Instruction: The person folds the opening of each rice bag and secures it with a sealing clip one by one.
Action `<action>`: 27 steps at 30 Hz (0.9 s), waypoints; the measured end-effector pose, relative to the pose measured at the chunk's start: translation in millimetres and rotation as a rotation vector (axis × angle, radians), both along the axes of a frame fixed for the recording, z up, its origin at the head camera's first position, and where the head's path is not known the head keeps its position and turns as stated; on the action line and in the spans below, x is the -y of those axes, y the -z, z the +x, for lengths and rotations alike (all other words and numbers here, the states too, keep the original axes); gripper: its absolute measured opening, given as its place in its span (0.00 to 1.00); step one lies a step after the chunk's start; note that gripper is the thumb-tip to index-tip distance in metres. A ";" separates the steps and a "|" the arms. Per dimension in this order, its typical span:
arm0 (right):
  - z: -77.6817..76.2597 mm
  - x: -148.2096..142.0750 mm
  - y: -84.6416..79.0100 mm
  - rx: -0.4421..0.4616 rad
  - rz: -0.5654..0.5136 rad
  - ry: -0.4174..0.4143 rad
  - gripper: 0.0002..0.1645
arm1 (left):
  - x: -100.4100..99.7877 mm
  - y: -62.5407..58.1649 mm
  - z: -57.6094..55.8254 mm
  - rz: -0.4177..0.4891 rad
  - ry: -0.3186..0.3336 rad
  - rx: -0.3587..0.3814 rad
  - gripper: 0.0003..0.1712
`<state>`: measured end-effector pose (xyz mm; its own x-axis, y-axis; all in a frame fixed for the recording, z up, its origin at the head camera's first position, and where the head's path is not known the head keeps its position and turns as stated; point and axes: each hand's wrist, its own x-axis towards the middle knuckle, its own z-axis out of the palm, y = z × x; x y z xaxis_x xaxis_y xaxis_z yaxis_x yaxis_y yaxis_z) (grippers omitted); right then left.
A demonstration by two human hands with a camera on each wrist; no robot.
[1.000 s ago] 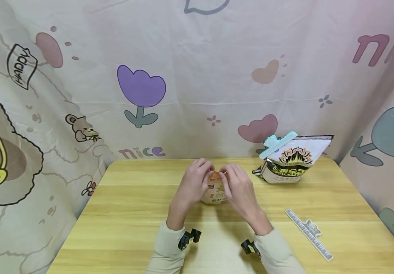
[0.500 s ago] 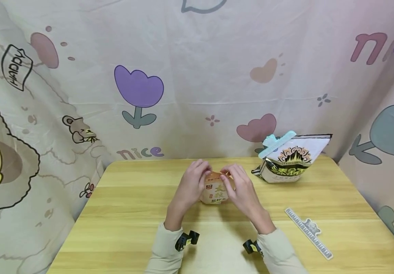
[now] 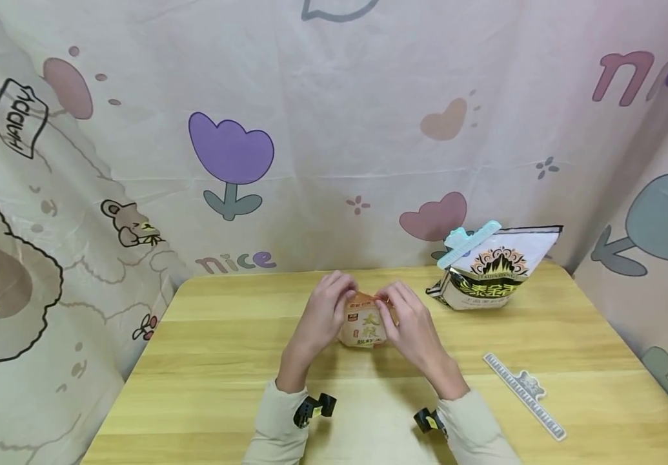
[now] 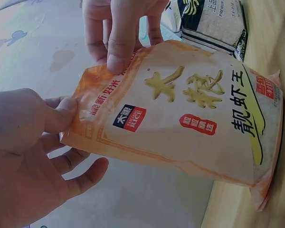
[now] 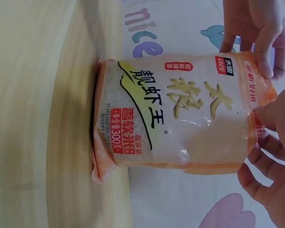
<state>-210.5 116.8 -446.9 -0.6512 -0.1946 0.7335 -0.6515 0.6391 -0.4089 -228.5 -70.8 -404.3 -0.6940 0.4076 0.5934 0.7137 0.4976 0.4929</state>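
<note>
A small orange and cream bag of rice [image 3: 364, 326] stands upright on the wooden table, its lettered front facing the person. My left hand [image 3: 323, 309] pinches the bag's left top corner between thumb and fingers. At the other top corner, my right hand [image 3: 410, 321] pinches the orange edge with its thumb in front. In the left wrist view the thumb of the left hand [image 4: 33, 147] presses on the orange top strip of the rice bag [image 4: 190, 109]. The right wrist view has the right hand [image 5: 275, 156] on the same strip, with the bag's base on the table.
A larger white and black bag [image 3: 490, 274] stands at the back right, with a turquoise sealing clip [image 3: 468, 244] across its upper corner. A grey sealing clip [image 3: 525, 395] lies on the table [image 3: 212, 374] at the right. Printed curtain [image 3: 322, 129] hangs behind.
Both hands keep hold of the bag's top. My right hand has shifted slightly right, and more of the bag's front lettering shows. The head view has turned a little.
</note>
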 end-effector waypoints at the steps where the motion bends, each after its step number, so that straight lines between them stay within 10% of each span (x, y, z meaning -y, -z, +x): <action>1: -0.5 0.0 0.0 -0.004 -0.001 -0.001 0.04 | -0.1 0.0 -0.4 0.003 0.002 0.001 0.04; 27: -4.3 -3.1 5.3 -0.017 -0.011 -0.037 0.10 | -13.6 0.6 -7.8 -0.072 0.090 -0.099 0.11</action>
